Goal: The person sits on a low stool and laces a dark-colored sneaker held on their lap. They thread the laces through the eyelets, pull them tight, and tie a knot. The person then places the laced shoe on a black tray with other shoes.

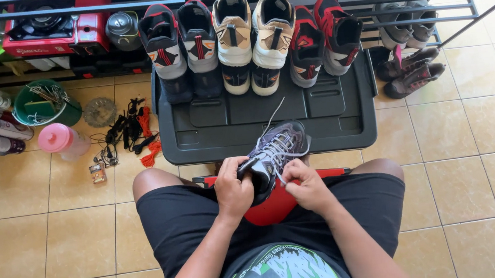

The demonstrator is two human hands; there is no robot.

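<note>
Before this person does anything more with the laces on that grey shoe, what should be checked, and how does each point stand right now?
1. Grey sneaker steadied: ok, the left hand grips its heel end.
2. Lace in hand: ok, the right hand pinches the white lace.
3. Shoe supported: ok, its toe rests over the black tray.
4. Loose lace end free of snags: ok, it lies on the bare tray.
5. Lace threaded through every eyelet: cannot tell.

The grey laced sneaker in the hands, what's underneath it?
Under the grey laced sneaker lies a red plastic piece on the lap; hands and shoe cover most of it, so its shape stays unclear.
</note>
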